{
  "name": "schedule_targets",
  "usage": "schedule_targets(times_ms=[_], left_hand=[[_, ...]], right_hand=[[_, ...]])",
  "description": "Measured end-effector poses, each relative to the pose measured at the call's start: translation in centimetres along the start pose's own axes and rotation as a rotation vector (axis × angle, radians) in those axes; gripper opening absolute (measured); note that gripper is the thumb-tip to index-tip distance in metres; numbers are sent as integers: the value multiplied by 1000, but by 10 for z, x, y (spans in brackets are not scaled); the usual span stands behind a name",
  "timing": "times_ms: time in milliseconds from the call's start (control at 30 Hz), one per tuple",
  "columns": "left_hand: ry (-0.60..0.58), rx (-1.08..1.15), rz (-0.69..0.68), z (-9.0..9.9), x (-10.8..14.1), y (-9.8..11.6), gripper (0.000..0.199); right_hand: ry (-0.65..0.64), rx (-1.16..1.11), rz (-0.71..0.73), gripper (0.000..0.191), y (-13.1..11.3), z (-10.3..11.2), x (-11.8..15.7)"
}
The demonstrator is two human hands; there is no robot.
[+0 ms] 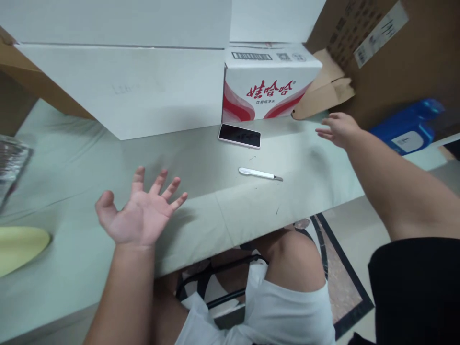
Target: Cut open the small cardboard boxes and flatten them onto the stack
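Note:
My left hand [140, 211] is palm up over the left part of the pale green tabletop [194, 225], fingers spread, holding nothing. At the right, my right hand [338, 128] hangs above the table with its fingers apart and nothing in them, near a torn brown cardboard flap [323, 98]. Between the hands lies a white pen-like knife [257, 173] with a grey tip pointing right. Behind it a phone [239, 136] with a dark screen rests flat, in front of a red and white carton [268, 93].
White box panels [143, 91] stand at the back left. A blue bottle [408, 127] is beside a large brown box [391, 62] at the right. A yellow rounded object [21, 247] and a silvery packet [12, 163] lie at the left edge.

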State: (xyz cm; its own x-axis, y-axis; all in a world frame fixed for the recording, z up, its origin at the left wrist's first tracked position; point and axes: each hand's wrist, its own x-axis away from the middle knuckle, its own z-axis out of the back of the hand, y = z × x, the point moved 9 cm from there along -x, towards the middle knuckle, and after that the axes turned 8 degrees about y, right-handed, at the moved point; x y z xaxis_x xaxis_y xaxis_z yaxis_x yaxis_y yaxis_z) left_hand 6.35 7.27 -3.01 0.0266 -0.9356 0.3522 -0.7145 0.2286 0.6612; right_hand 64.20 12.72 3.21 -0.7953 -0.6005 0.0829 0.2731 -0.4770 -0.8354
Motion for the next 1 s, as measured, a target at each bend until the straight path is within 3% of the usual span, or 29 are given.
schedule_targets(times_ms=[100, 200, 300, 367, 467, 600, 700, 767, 833, 933, 1000], left_hand=[[-11, 26, -1, -2, 0, 3, 56], [0, 89, -15, -2, 5, 9, 51], [54, 190, -23, 8, 11, 18, 45], [109, 265, -16, 19, 13, 24, 42], [157, 362, -16, 36, 15, 35, 37], [141, 417, -38, 49, 13, 53, 32], [120, 448, -37, 53, 10, 62, 30], [103, 466, -41, 53, 9, 66, 29], [93, 476, -40, 53, 7, 69, 29], [92, 499, -23, 55, 5, 70, 29], [92, 513, -7, 58, 4, 70, 31]], right_hand=[[-45, 72, -54, 28, 15, -1, 16], [-82, 160, -22, 17, 9, -2, 38], [-174, 227, 107, 4, -24, -21, 70], [-259, 259, 221, 4, -58, -48, 102], [-437, 354, 548, 8, -119, -109, 180], [-723, 327, 1172, 21, -192, -206, 335], [-885, 231, 1428, 32, -228, -283, 436], [-906, 208, 1476, 37, -255, -341, 480], [-858, 213, 1465, 40, -285, -398, 504], [-716, 194, 1220, 39, -329, -464, 495], [-619, 171, 1074, 31, -349, -488, 473]])
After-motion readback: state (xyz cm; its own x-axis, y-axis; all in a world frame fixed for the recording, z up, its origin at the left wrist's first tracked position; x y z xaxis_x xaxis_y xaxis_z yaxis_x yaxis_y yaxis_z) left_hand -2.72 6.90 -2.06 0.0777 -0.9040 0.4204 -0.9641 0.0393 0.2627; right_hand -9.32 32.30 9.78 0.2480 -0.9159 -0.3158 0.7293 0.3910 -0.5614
